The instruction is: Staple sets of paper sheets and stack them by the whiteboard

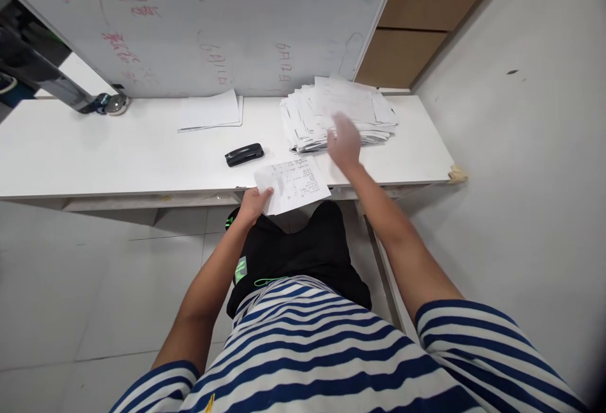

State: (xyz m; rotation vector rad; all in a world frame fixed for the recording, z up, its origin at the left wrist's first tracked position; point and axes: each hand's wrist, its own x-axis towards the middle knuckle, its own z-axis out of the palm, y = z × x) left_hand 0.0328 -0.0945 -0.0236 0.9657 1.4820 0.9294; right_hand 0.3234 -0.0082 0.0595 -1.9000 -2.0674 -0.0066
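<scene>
My left hand [256, 203] pinches the near left corner of a sheet of paper [296, 187] with writing on it, thumb on top. The sheet juts over the front edge of the white desk. At the right, my right hand [345, 139] is over the near side of a messy pile of papers [307, 113]; motion smears its fingers, so their grip cannot be made out. A black stapler [244, 155] lies just beyond the held sheet, to its left.
A small stack of white sheets [211, 112] lies farther back on the white desk [118, 160]. Behind stands a whiteboard [246, 15] with red writing. A round glass-like object [117, 104] sits at the back left. A wall [521, 148] bounds the right side.
</scene>
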